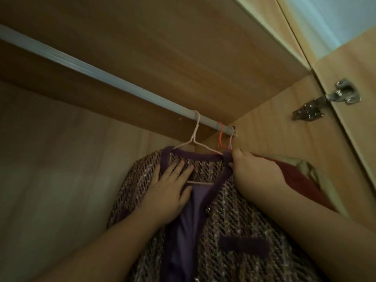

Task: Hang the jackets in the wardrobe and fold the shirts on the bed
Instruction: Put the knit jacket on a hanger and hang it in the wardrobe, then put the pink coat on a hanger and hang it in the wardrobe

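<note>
From the head camera, we look up into a wooden wardrobe (61, 159). A long pale rail (101, 75) runs across it near the top.

A jacket (234, 220) hangs on a thin pink hanger (195, 137), and the hanger's hook is over the rail. The jacket is bumpy and woven, with dark purple edges. Its front is a little open, so the smooth purple lining (195, 210) shows in the gap. A small shiny button (208, 209) sits on the purple edge, and a dark purple pocket strip (244, 246) is lower down.

The left hand (171, 190) lies flat on the jacket, just under the collar. Its fingers (179, 169) are straight and spread out. They press on the cloth and do not grab it. The fingertips reach into the neck opening, close to the hanger's bottom bar.

The right hand (254, 169) is at the other side of the collar, where the hanger's arm ends. Its thumb (238, 153) and curled fingers pinch the purple edge of the jacket there.

Behind the right hand is a dark red piece of clothing (301, 180). It is pushed close to the side wall. An orange hanger (220, 137) hangs on the rail near the wall end. A metal hinge (325, 100) holds the open door on the right.
</note>
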`<state>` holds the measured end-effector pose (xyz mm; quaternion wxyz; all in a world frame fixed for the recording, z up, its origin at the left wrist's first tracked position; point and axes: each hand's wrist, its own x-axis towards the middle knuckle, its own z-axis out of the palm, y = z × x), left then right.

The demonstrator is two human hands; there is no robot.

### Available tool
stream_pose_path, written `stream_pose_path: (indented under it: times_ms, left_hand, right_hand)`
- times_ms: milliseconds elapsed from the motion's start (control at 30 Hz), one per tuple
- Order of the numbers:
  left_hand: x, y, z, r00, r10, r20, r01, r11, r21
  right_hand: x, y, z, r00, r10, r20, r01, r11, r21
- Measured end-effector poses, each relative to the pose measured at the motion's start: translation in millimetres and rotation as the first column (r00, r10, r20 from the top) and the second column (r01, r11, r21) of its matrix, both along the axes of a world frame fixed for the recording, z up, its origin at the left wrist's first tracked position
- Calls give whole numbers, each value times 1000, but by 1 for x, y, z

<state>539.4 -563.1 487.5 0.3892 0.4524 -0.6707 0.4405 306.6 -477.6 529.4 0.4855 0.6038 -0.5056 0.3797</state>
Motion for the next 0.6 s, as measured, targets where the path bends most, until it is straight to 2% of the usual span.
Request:
stream_pose_path:
  times_ms: [200,433,600]
  left_hand:
    - [5,61,-31,990,-125,-64,132,984,120]
    - [-63,165,-102,937,-347,-36,347,919,189]
    - [-128,213,-176,896,-444,-18,430,858,281]
  right_hand:
    - [1,35,-47,994,-99,-39,99,995,-12]
    - [-39,102,-144,988,-139,-62,145,984,107]
    - [-96,169,-241,967,-253,-3,243,927,286]
